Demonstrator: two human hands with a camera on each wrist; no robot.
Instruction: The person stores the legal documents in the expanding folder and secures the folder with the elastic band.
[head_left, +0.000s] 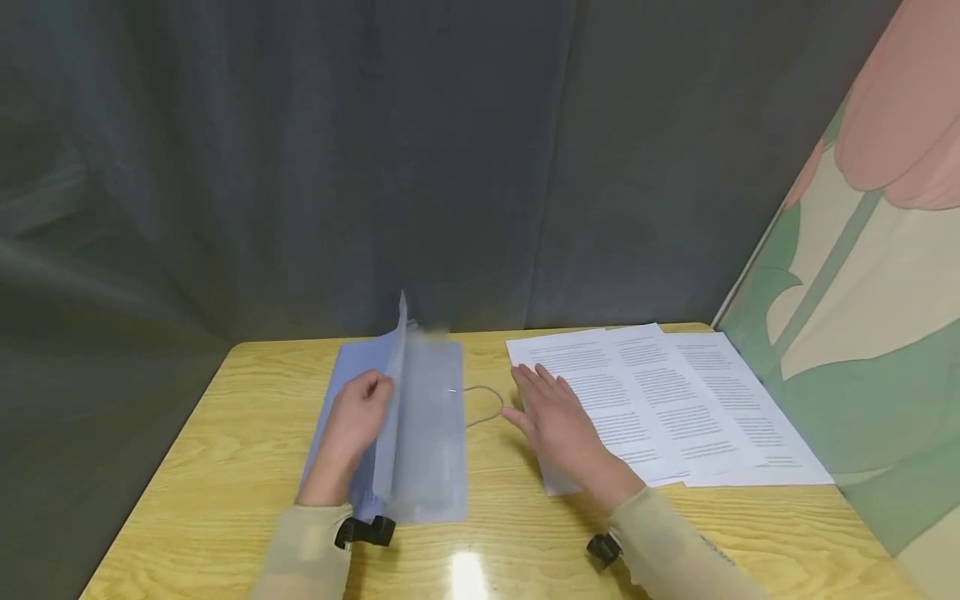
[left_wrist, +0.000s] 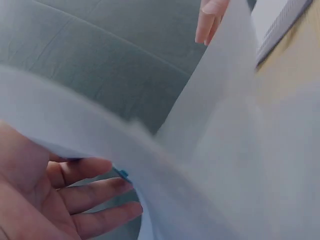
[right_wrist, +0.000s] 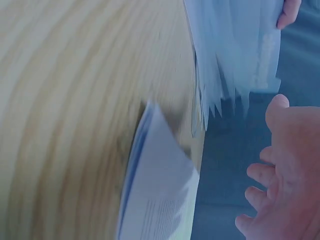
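A blue translucent display book (head_left: 442,450) with clear sleeves lies at the left of the table. My left hand (head_left: 358,414) holds its raised cover and sleeves (head_left: 393,392), which stand nearly upright. In the left wrist view the left hand (left_wrist: 75,200) curls behind the blurred sheets. Several sleeves (right_wrist: 235,50) fan apart in the right wrist view. My right hand (head_left: 558,421), fingers spread and nearly straight, hovers over the left edge of printed sheets (head_left: 637,392). In its wrist view, the right hand (right_wrist: 290,175) holds nothing.
A thin elastic cord (head_left: 486,390) loops out from the book's right edge onto the wooden table (head_left: 225,442). The printed sheets overlap in a fan at the right. A dark curtain (head_left: 420,167) hangs behind, and a flowered cloth (head_left: 885,317) borders the right side.
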